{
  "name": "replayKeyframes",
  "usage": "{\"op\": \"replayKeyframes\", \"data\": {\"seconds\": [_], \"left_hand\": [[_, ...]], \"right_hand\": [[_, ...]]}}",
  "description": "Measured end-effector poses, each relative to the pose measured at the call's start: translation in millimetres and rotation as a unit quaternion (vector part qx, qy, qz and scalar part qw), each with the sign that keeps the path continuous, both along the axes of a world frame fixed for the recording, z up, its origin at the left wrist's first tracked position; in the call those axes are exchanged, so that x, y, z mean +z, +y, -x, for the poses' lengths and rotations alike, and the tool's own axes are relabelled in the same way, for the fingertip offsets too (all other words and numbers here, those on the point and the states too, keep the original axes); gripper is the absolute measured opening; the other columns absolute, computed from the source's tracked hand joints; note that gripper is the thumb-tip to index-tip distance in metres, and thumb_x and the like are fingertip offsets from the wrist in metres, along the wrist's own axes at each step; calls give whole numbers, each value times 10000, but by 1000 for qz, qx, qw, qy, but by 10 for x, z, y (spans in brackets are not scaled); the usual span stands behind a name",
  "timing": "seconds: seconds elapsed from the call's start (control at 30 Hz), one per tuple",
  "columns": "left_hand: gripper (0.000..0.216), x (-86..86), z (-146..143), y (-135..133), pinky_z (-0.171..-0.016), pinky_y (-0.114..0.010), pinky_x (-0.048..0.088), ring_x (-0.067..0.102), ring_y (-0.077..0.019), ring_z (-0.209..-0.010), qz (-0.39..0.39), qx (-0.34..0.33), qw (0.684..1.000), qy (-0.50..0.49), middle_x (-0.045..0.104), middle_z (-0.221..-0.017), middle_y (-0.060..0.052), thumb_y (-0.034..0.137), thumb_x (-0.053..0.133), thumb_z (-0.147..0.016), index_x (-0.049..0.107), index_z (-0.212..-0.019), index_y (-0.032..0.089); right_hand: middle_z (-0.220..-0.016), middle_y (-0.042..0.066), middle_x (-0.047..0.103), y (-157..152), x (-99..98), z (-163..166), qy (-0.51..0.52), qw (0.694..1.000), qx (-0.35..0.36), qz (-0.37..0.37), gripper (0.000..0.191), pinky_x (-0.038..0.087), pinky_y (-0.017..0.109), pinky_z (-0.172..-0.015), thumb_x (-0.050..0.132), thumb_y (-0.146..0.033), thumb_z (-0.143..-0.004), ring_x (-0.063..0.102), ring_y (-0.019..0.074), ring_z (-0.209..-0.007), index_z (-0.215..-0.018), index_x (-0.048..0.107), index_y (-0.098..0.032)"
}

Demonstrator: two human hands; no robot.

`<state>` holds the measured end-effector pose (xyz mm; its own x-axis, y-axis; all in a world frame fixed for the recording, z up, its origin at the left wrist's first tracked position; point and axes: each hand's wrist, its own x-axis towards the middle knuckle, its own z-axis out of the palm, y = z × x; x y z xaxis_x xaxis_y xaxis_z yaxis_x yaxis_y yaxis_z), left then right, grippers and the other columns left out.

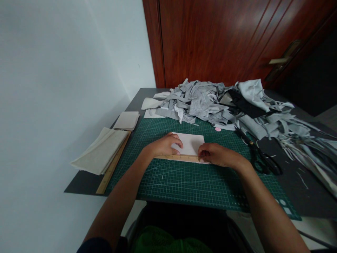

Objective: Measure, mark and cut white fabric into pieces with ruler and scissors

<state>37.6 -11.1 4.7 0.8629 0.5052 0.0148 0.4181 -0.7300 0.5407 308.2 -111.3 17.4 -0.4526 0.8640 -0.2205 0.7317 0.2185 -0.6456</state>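
One loosely spread left hand (166, 144) touches white sheet (191, 141) and ruler (183, 158); right hand (217, 154) curls at the ruler, hold unclear; uneven pressure could skew both.

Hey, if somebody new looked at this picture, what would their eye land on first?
Probably the big tangled heap of grey fabric scraps across the back and right of the table, in front of a glossy red-brown door. Next, at the center, the left hand and right hand at a pale flat piece and wooden ruler on the green cutting mat.
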Motion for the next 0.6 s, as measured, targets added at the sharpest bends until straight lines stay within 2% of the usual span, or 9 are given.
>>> {"op": "replayKeyframes", "data": {"seconds": [0.27, 0.6], "left_hand": [[296, -17, -1, 12, -1099, -378, 371, 536, -250, -1197, -6, -3, 1000, 10, 639, -1126, -43, 212, 846, -751, 753, -1032, 236], [287, -2, -5, -7, -1115, -385, 366, 528, -247, -1212, -18, -5, 1000, 17, 631, -1119, -41, 196, 834, -774, 744, -1045, 231]], "right_hand": [[-800, 25, 646, 45, -87, -43, 12, 1000, -3, 2, 118, 405, 266, -660, 594, -203, -802, 555, 172, -736, -846, 702, -186], [-783, 24, 640, 25, -50, -17, 17, 1000, -17, 17, 98, 388, 264, -640, 615, -213, -789, 548, 167, -715, -833, 695, -179]]}}
